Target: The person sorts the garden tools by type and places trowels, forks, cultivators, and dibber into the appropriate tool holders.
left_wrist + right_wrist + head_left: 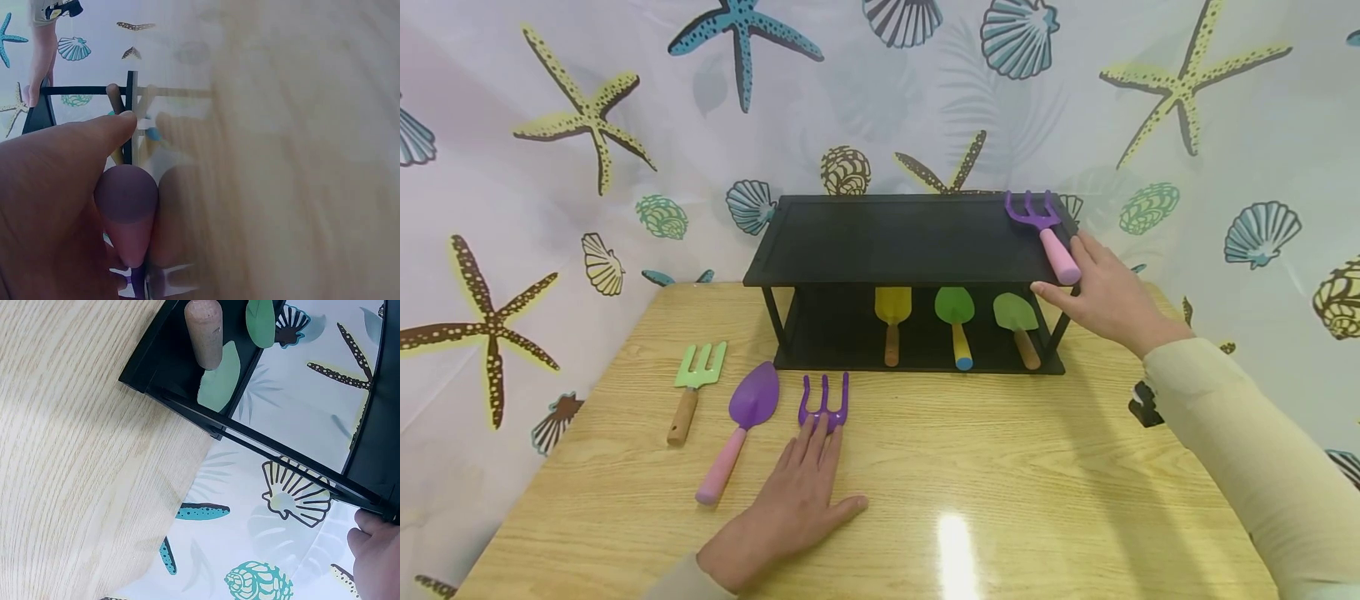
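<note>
My left hand (797, 500) lies flat over a hand fork (823, 417) on the table, fingers straight. Its purple tines show past my fingertips, while its pink handle (128, 206) shows below my thumb in the left wrist view. At the right end of the black rack's top shelf (895, 237), my right hand (1108, 292) is beside another purple hand fork (1033, 218). That fork lies with its pink handle reaching the shelf's front edge. The right fingertips are close by the handle, the thumb at the front edge below it. The right wrist view shows only curled fingers at the rack's corner.
A purple trowel (754, 400) and a green hand fork (696, 379) lie left of my left hand. On the rack's lower shelf lie a yellow trowel (892, 307), a green trowel (955, 308) and a pale green trowel (1015, 313). A patterned curtain (865, 92) hangs behind.
</note>
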Action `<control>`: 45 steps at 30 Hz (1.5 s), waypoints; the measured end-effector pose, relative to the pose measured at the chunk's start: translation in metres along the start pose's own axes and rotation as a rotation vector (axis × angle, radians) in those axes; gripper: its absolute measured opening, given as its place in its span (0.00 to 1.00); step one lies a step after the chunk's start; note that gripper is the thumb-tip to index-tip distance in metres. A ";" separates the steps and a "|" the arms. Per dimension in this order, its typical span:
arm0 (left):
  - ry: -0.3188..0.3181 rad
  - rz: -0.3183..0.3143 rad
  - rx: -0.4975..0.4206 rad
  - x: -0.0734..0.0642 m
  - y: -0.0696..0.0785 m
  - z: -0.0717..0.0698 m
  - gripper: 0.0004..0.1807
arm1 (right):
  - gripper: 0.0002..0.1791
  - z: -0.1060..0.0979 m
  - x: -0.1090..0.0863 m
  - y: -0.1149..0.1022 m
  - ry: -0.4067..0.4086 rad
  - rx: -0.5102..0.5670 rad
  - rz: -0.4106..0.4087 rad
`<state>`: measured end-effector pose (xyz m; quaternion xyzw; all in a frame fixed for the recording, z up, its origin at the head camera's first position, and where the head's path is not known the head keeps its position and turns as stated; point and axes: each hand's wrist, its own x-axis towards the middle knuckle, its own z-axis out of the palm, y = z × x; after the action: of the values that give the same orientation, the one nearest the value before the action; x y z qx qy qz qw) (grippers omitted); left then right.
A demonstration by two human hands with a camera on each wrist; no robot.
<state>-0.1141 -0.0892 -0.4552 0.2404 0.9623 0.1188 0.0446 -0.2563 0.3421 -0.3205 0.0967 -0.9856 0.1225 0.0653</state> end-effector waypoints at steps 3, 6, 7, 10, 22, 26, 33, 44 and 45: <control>0.005 0.004 0.000 -0.003 0.002 -0.001 0.53 | 0.59 0.000 0.000 0.000 0.006 0.004 -0.002; -0.005 0.012 0.001 -0.007 0.004 -0.002 0.54 | 0.59 -0.001 -0.001 0.000 0.007 0.011 -0.001; -0.012 0.016 0.007 -0.009 0.004 -0.003 0.55 | 0.59 -0.001 -0.001 -0.001 0.007 0.013 0.000; -0.032 0.029 0.021 -0.013 0.005 -0.004 0.56 | 0.59 -0.002 -0.001 -0.001 0.005 0.015 0.003; 0.134 0.179 0.182 -0.019 0.006 0.003 0.36 | 0.59 -0.002 -0.001 -0.001 -0.018 0.018 0.010; 0.174 0.194 0.191 -0.019 0.006 0.007 0.31 | 0.59 -0.002 0.000 -0.001 -0.014 0.017 0.008; 0.134 0.139 0.065 -0.020 0.008 0.006 0.31 | 0.59 -0.001 -0.001 0.000 -0.006 0.019 0.003; 0.339 0.289 0.535 -0.017 0.003 0.009 0.24 | 0.59 0.001 -0.002 0.001 0.000 0.024 0.005; 0.347 0.316 0.652 -0.017 0.002 0.008 0.24 | 0.59 0.000 -0.001 0.001 -0.001 0.024 0.006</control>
<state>-0.0974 -0.0935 -0.4617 0.3635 0.8940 -0.1484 -0.2159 -0.2552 0.3434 -0.3213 0.0947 -0.9844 0.1343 0.0635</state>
